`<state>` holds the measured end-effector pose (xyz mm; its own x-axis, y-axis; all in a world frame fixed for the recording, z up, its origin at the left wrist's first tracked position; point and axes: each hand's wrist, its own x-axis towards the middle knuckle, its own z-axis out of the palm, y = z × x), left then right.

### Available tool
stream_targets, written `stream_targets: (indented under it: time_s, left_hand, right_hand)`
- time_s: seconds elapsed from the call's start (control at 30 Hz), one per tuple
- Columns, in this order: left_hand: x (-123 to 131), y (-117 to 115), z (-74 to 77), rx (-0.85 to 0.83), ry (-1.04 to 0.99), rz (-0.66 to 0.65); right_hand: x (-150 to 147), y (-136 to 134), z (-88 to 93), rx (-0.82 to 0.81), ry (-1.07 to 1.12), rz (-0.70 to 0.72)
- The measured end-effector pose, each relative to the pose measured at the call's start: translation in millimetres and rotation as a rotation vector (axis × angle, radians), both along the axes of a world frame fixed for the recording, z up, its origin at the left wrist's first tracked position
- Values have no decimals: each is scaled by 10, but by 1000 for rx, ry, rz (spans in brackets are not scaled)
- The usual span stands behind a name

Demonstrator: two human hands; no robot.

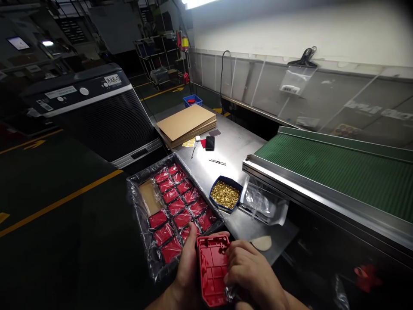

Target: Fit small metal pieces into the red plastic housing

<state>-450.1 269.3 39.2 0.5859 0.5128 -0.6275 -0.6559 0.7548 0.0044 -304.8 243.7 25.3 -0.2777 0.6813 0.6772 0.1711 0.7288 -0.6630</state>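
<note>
A red moulded plastic housing part (213, 269) is held at the near edge of the scene, clamped between both hands. The left hand (187, 267) is wrapped around its left side, with the thumb laid up along the left edge. The right hand (250, 269) is closed over its right side, the fingers curled across the face. The hands are close together, parted only by the part itself.

Just beyond the left hand, a black rectangular tray lined with clear plastic film (142, 206) is seen on the steel worktable (232, 148). Rows of red bagged parts (177, 202) are packed in it, and one pocket at its left shows bare brown cardboard. To the right of the tray, a small blue dish filled with brass-coloured pieces (225, 194) is set, and a crumpled clear plastic bag (263, 202) lies just beside it. Farther along the table, a thin metal tool (217, 162), a black phone (210, 143) and a stack of brown cardboard sheets (187, 123) are laid out. A green conveyor belt in a steel frame (338, 172) runs along the right. A large dark grey machine with a grilled front (97, 116) stands at the far left.
</note>
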Motion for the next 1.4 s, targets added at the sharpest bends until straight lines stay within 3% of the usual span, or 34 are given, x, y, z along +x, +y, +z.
stream_targets:
  time_s: [0.1,0.2,0.27,0.33,0.4,0.5,0.67,0.87,0.97,1.03,1.1,1.2,1.3,1.4]
  left_hand:
    - [0,-10,-79,46,119,-67]
    - [-34,-73,-186,200,419,-73]
    - [-70,-150,-216,478,719,-27]
    - [-113,-238,-194,810,891,-1]
    - [-154,-316,-132,1018,879,-37]
    - [-197,-375,-15,1059,792,-145]
    - [-188,-344,89,1045,907,-197]
    - [-137,-304,60,969,994,-300]
    - [-176,-248,61,1158,1119,-294]
    - [-210,-198,75,1331,1165,-358]
    - [-229,-166,81,1390,1177,-407]
    - [-222,-170,29,1205,1221,-302]
    - [-199,-205,-83,993,1144,-210]
    - [-185,-227,-149,944,1010,-209]
  right_hand:
    - [2,-69,91,-148,58,-35]
    - [-1,-121,163,-461,214,-157]
    - [-14,-72,185,-731,389,-214]
    - [-21,32,192,-983,538,-229]
    - [-12,132,185,-1158,636,-232]
    - [19,190,143,-1304,742,-223]
    - [41,152,81,-1323,769,-202]
    - [3,141,136,-1272,727,-245]
    - [11,156,147,-1225,686,-211]
    - [50,189,148,-1184,606,-189]
    - [123,229,134,-1160,541,-155]
    - [253,258,53,-1140,605,-147]
    - [307,226,-69,-1194,710,-182]
    - [247,192,-133,-1144,708,-275]
